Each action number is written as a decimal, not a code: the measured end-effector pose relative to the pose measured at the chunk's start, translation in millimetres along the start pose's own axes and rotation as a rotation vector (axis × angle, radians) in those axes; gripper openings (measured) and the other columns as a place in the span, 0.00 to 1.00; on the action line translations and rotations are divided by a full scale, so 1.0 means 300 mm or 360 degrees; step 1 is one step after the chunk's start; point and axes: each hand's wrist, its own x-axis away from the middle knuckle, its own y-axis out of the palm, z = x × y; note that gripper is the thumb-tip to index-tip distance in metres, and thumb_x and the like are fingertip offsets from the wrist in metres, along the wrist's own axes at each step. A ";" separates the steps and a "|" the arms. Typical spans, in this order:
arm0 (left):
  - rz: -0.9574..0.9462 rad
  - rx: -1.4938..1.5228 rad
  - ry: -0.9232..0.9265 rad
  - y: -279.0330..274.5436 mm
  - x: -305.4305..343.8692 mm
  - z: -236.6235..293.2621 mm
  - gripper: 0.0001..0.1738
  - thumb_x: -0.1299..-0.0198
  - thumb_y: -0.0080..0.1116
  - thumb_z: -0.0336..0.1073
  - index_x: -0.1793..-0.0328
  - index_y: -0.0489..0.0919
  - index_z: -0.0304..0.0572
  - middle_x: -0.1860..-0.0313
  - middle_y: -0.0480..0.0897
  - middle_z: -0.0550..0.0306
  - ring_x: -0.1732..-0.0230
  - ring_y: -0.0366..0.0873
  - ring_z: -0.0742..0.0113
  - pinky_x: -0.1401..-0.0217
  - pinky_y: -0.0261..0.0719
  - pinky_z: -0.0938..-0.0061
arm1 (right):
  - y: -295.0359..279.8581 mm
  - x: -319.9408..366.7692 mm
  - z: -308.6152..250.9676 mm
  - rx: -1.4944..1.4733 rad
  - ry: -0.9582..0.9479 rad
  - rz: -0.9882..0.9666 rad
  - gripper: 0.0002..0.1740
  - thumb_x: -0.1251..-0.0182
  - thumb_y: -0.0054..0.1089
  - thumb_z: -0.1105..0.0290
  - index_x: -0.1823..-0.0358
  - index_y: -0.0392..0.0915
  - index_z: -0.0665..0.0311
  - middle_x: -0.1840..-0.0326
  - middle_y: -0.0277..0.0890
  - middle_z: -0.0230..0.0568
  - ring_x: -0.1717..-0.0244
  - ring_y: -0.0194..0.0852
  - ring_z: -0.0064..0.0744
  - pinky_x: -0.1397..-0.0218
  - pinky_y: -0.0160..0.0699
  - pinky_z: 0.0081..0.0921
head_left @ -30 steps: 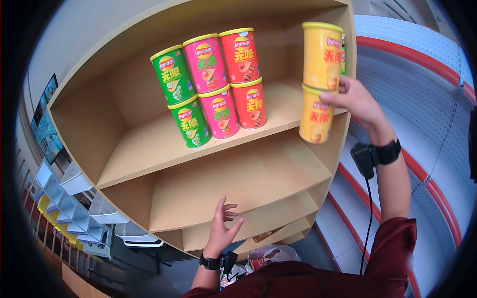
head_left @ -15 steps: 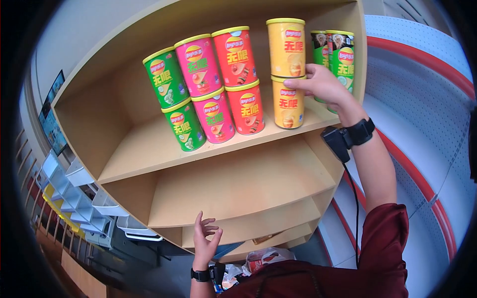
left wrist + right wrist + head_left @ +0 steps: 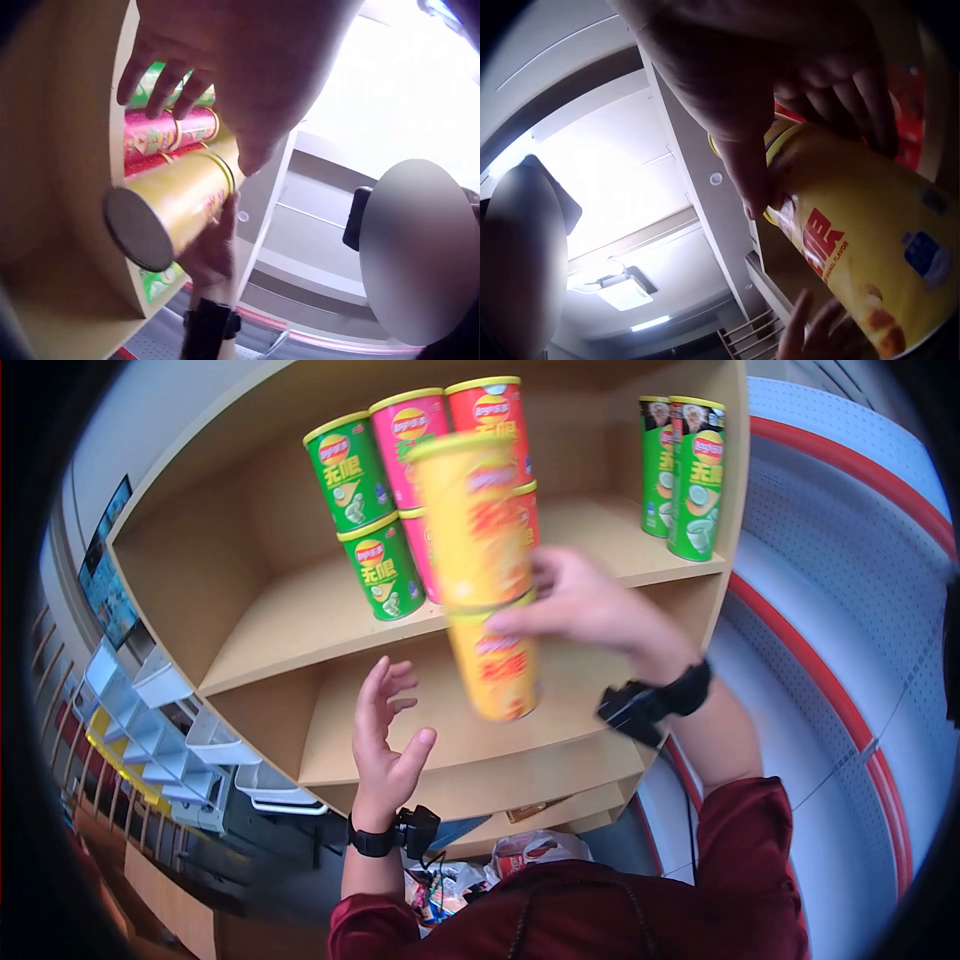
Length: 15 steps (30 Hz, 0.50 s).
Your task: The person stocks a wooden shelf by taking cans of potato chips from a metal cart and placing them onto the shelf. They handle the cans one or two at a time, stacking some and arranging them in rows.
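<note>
My right hand (image 3: 590, 605) grips a stack of two yellow chip cans where they meet, thumb in front. The upper yellow can (image 3: 470, 530) stands on the lower yellow can (image 3: 497, 675), both slightly tilted and blurred, held out in front of the shelf. In the right wrist view, the thumb lies along the rim of a yellow can (image 3: 855, 225). My left hand (image 3: 385, 755) is raised left of the lower can, fingers spread and holding nothing. Behind the stack, two green cans (image 3: 382, 575), pink cans (image 3: 405, 422) and red cans (image 3: 495, 402) stand two high, partly hidden.
Two tall green chip cans (image 3: 697, 490) stand at the right end of the wooden shelf (image 3: 270, 630). White shelving with red edges (image 3: 830, 690) lies to the right. White bins (image 3: 215, 745) are on the left, and plastic bags (image 3: 540, 850) lie below.
My right hand has carried the two yellow cans from the right, past the spot beside the red cans, leftward and off the shelf toward me. My left hand has risen toward them.
</note>
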 end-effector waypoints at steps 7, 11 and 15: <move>0.0400 -0.0341 -0.0035 -0.012 -0.047 0.076 0.61 0.59 0.72 0.34 0.25 0.39 0.36 0.35 0.62 0.39 0.38 0.67 0.52 0.41 0.69 0.63 | 0.307 -0.116 0.113 0.0213 -0.0150 -0.0067 0.32 0.54 0.73 0.70 0.46 0.69 0.69 0.49 0.75 0.42 0.46 0.73 0.30 0.41 0.70 0.29; 0.0512 -0.0913 0.0204 -0.115 -0.068 0.054 0.59 0.59 0.70 0.31 0.25 0.41 0.36 0.38 0.65 0.37 0.41 0.70 0.49 0.42 0.71 0.62 | 0.408 -0.164 0.084 0.0378 -0.0114 -0.0031 0.38 0.54 0.74 0.68 0.42 0.64 0.72 0.46 0.72 0.45 0.43 0.71 0.32 0.40 0.69 0.29; 0.0535 -0.0710 0.0323 -0.184 -0.110 0.069 0.57 0.57 0.70 0.32 0.25 0.42 0.37 0.41 0.69 0.40 0.45 0.74 0.54 0.46 0.75 0.65 | 0.438 -0.218 0.094 0.0271 -0.0359 -0.0105 0.45 0.53 0.74 0.65 0.37 0.57 0.74 0.42 0.68 0.48 0.41 0.68 0.34 0.40 0.70 0.30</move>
